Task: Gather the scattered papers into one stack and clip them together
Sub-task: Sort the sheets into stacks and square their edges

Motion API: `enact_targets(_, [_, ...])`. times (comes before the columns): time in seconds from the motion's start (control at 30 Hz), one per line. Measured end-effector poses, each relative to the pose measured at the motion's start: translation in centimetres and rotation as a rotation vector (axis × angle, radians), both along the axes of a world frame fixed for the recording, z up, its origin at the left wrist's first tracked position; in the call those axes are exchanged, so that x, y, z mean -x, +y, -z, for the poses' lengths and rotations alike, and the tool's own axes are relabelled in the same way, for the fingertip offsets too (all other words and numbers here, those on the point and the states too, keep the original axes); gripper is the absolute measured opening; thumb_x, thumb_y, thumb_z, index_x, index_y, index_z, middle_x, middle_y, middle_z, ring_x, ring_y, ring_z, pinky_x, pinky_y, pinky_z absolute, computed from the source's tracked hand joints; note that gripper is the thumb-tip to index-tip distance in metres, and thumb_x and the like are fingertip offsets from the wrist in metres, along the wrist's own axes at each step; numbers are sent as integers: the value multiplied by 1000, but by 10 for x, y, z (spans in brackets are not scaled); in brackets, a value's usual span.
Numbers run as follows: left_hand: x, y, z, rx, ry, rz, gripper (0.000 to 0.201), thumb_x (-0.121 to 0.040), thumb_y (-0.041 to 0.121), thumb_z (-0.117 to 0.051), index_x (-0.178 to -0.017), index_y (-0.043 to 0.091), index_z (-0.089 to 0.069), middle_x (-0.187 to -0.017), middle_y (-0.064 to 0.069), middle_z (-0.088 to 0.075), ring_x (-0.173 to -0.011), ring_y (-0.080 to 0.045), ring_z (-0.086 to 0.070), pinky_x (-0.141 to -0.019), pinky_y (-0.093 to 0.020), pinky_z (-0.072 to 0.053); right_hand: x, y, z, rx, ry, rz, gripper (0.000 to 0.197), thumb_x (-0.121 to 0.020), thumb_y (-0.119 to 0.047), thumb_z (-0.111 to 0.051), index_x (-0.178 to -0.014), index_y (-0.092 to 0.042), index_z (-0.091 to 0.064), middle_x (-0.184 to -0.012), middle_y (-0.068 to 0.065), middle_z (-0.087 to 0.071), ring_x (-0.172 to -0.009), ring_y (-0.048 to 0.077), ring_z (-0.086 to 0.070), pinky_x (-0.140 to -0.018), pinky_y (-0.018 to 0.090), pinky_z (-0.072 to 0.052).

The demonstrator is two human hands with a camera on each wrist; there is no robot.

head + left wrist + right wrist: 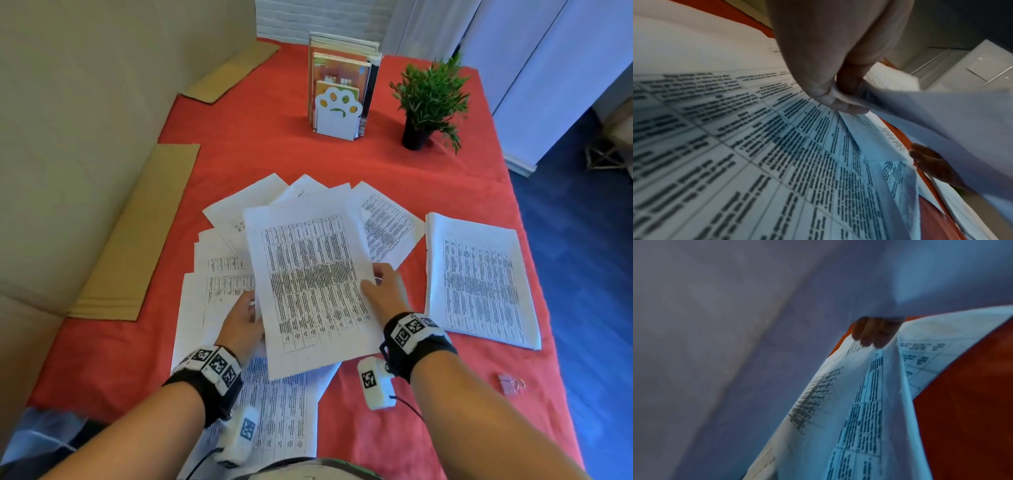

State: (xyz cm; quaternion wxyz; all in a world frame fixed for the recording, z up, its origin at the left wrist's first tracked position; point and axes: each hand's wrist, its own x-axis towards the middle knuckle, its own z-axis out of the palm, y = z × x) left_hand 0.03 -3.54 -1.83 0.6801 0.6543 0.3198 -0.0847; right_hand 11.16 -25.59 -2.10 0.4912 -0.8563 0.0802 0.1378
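Printed sheets (219, 274) lie fanned and overlapping on the red tablecloth (274, 150). Both hands hold one table-printed sheet (308, 284) lifted above the pile. My left hand (251, 308) pinches its left edge; the left wrist view shows that pinch between thumb and fingers (840, 97). My right hand (373, 279) grips the right edge, thumb on top and fingers hidden beneath. In the right wrist view the sheet's underside (735, 337) fills the frame, with dark fingertips (869, 335) below it. A neat stack of papers (479, 281) lies apart at the right. A pink binder clip (508, 383) rests near the table's right front edge.
A white paw-shaped book holder (337, 113) with books and a small potted plant (428, 102) stand at the back. Cardboard pieces (137, 233) lie along the left edge against a beige sofa. Blue floor drops off at the right.
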Motion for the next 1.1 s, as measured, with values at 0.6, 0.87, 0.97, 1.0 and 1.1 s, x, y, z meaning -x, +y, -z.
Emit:
enact_targets(0.6, [34, 58, 20, -910, 404, 174, 90, -67, 29, -81, -140, 28, -28, -137, -13, -40, -127, -38, -35, -103, -51, -35, -52, 21, 16, 345, -91, -194, 14, -75, -9, -61, -70, 4, -63, -75, 18, -59, -65, 32, -60, -51, 24, -42])
enact_targets(0.87, [32, 60, 26, -803, 255, 53, 67, -79, 10, -69, -138, 13, -37, -126, -19, -57, -111, -35, -56, -90, -39, -46, -41, 30, 24, 565, -39, -267, 25, -86, -22, -56, -106, -8, -62, -127, 10, -41, -106, 33, -50, -95, 38, -44])
enact_targets(0.97, [34, 67, 26, -1059, 362, 40, 37, -82, 28, -65, -116, 13, -61, -129, -10, -49, -116, -32, -44, -94, -45, -41, -37, 26, 23, 540, -8, -292, 16, -84, -19, -56, -88, -4, -59, -113, 15, -50, -86, 32, -58, -77, 35, -52])
enact_targets(1.0, [35, 69, 27, -1059, 349, 2, 35, -81, 29, -66, -113, 13, -64, -134, -8, -42, -119, -32, -41, -96, -46, -40, -36, 25, 23, 572, -16, -286, 15, -84, -19, -57, -88, -5, -59, -110, 13, -50, -89, 33, -57, -77, 36, -52])
enact_targets(1.1, [35, 70, 29, -906, 261, -91, 31, -80, 20, -69, -106, 2, -66, -140, -10, -33, -112, -32, -49, -98, -36, -43, -32, 25, 21, 514, -79, -260, 11, -80, -11, -60, -73, -5, -55, -103, 12, -44, -80, 30, -54, -70, 31, -49])
